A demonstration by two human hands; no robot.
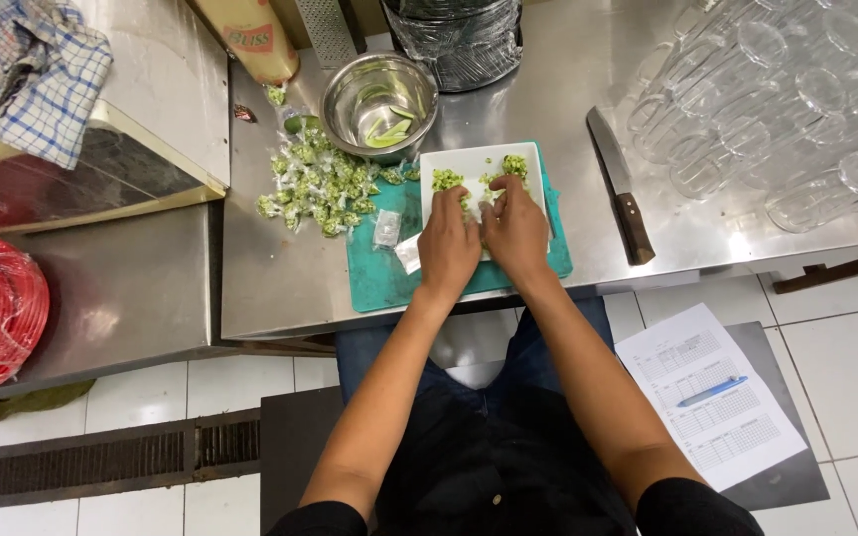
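Observation:
A white square plate (528,164) with chopped green bits (446,179) sits on a teal cutting board (379,273) on the steel counter. My left hand (447,246) and my right hand (514,230) rest side by side over the plate's near half, fingers curled and touching at the middle. What they pinch is hidden; it may be a small clear bag. Two small clear plastic bags (387,228) lie on the board just left of my left hand.
A heap of small filled green packets (315,181) lies left of the board. Behind it stands a steel bowl (379,97) with green slices. A wooden-handled knife (620,187) lies to the right, beside upturned glasses (777,119). A paper sheet with a pen (712,392) lies below.

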